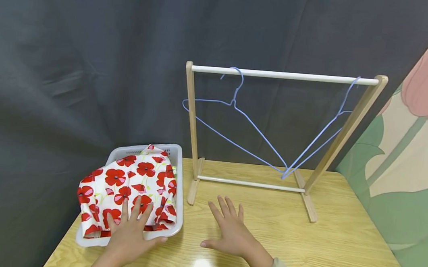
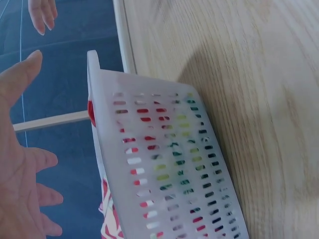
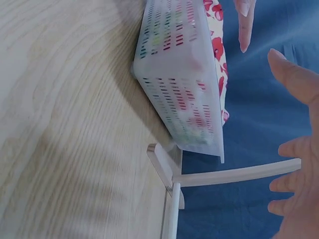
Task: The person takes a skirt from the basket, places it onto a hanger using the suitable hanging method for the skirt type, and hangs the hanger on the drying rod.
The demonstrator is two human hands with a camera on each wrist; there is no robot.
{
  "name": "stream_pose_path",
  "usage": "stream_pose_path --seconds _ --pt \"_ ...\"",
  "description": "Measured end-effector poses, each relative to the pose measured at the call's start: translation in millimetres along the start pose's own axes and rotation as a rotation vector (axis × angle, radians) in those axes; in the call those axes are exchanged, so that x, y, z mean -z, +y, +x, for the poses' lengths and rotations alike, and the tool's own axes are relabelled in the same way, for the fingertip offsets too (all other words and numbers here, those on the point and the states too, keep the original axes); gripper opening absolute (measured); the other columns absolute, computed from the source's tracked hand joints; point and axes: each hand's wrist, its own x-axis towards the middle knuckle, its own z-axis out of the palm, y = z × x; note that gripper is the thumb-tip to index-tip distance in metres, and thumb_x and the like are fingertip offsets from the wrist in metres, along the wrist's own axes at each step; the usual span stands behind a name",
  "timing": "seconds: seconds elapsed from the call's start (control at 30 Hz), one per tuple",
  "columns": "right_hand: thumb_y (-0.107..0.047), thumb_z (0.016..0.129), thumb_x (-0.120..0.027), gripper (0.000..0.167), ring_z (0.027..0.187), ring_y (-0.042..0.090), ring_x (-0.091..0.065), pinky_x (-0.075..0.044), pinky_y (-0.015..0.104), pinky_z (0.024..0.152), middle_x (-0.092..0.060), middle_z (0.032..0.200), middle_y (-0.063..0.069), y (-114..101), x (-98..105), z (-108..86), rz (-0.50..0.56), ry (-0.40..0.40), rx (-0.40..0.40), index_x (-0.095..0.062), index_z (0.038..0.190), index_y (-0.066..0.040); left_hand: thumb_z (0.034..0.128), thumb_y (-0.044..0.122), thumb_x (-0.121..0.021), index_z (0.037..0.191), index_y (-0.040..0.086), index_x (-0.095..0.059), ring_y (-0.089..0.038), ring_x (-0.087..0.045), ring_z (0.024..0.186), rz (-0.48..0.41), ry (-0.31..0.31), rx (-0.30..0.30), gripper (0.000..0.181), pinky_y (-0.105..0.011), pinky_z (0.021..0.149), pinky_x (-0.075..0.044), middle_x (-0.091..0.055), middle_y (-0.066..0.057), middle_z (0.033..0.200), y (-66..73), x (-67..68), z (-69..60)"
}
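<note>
White cloth with red poppies [image 1: 135, 186] lies heaped in a pale plastic basket [image 1: 180, 180] at the left of the table. My left hand [image 1: 128, 236], fingers spread, is over the basket's near edge; the left wrist view shows its palm apart from the slotted basket wall [image 2: 164, 149]. To the right, my right hand [image 1: 232, 233] hovers above the tabletop with fingers extended and holds nothing. Two blue wire hangers hang on a wooden rack behind: the left hanger [image 1: 252, 123] and the right hanger [image 1: 313, 140], their lower corners meeting near the middle.
The small rack has a white top rail [image 1: 286, 75], wooden side posts [image 1: 192, 116] and feet on the light wood table [image 1: 253, 216]. A dark curtain [image 1: 94, 62] covers the back. A tulip-patterned panel [image 1: 408, 160] stands along the right side.
</note>
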Motion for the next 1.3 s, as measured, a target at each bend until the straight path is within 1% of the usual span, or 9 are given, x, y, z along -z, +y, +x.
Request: stream_pose_path --seconds 0.2,0.33,0.43,0.53,0.67,0.8,0.93,1.07,1.3 --pt "-0.059 0.065 -0.06 0.091 0.124 0.04 -0.01 -0.003 0.065 0.088 -0.017 0.138 0.021 -3 -5 5.6 0.019 -0.023 -0.005 -0.028 0.134 -0.009 0.0601 0.076 -0.046 0.131 0.011 -0.037 -0.048 0.004 0.121 0.008 -0.017 0.039 0.097 -0.07 0.078 0.013 -0.017 -0.024 0.137 -6.0 -0.4 -0.3" --pt "-0.057 0.066 -0.061 0.09 0.124 0.04 -0.011 -0.003 0.065 0.088 -0.017 0.138 0.02 -5 -8 8.8 0.035 -0.03 0.004 -0.029 0.134 -0.008 0.0599 0.077 -0.044 0.132 0.01 -0.036 -0.049 0.003 0.12 0.013 -0.023 0.05 0.098 -0.069 0.078 0.013 -0.016 -0.024 0.137 -10.0 0.8 -0.5" --pt "-0.058 0.067 -0.059 0.089 0.125 0.038 -0.008 -0.002 0.065 0.089 -0.015 0.139 0.018 -7 -10 10.2 0.04 -0.057 0.01 -0.028 0.134 -0.008 0.059 0.079 -0.041 0.132 0.01 -0.035 -0.049 0.002 0.12 0.021 -0.035 0.058 0.101 -0.069 0.078 0.015 -0.017 -0.024 0.136 -12.0 1.5 -0.6" --pt "-0.059 0.068 -0.058 0.089 0.126 0.036 -0.007 -0.002 0.063 0.09 -0.015 0.139 0.017 -11 -11 12.8 0.039 -0.072 0.018 -0.028 0.134 -0.008 0.0595 0.078 -0.042 0.132 0.009 -0.034 -0.049 0.001 0.12 0.023 -0.024 0.061 0.101 -0.069 0.077 0.016 -0.017 -0.025 0.135 -15.0 2.2 -1.3" --pt "-0.058 0.067 -0.06 0.089 0.126 0.036 -0.009 -0.002 0.062 0.091 -0.017 0.138 0.018 -15 -11 17.0 0.024 -0.064 0.03 -0.029 0.134 -0.008 0.0598 0.077 -0.043 0.132 0.009 -0.035 -0.05 0.0 0.119 0.015 -0.013 0.073 0.099 -0.069 0.077 0.016 -0.017 -0.026 0.135 -18.9 2.4 -1.7" --pt "-0.057 0.068 -0.06 0.088 0.126 0.035 -0.01 -0.002 0.062 0.092 -0.018 0.138 0.017 -17 -11 20.8 0.016 -0.073 0.025 -0.029 0.134 -0.009 0.0595 0.077 -0.043 0.132 0.007 -0.035 -0.052 -0.001 0.118 0.005 -0.042 0.096 0.101 -0.068 0.076 0.017 -0.016 -0.028 0.134 -23.1 3.5 -1.6" --pt "-0.062 0.068 -0.056 0.088 0.126 0.034 -0.011 -0.003 0.062 0.091 -0.019 0.138 0.016 -18 -15 24.6 0.003 -0.081 0.038 -0.028 0.135 -0.011 0.0602 0.077 -0.043 0.132 0.005 -0.033 -0.054 -0.002 0.116 0.017 -0.068 0.114 0.102 -0.07 0.076 0.015 -0.015 -0.03 0.134 -28.0 6.2 -2.8" --pt "-0.062 0.067 -0.056 0.089 0.125 0.034 -0.014 -0.004 0.062 0.092 -0.021 0.138 0.016 -20 -18 28.1 -0.014 -0.08 0.063 -0.026 0.136 -0.014 0.0594 0.077 -0.044 0.131 0.003 -0.033 -0.056 -0.002 0.115 0.021 -0.067 0.128 0.104 -0.072 0.074 0.011 -0.016 -0.032 0.132 -32.8 8.2 -2.5" --pt "-0.062 0.066 -0.057 0.091 0.125 0.035 -0.015 -0.005 0.061 0.093 -0.022 0.137 0.017 -24 -23 35.5 -0.021 -0.106 0.073 -0.025 0.136 -0.013 0.0617 0.075 -0.044 0.13 -0.001 -0.033 -0.056 -0.001 0.115 0.042 -0.042 0.142 0.103 -0.073 0.074 0.01 -0.015 -0.033 0.131 -42.0 8.6 -1.7"
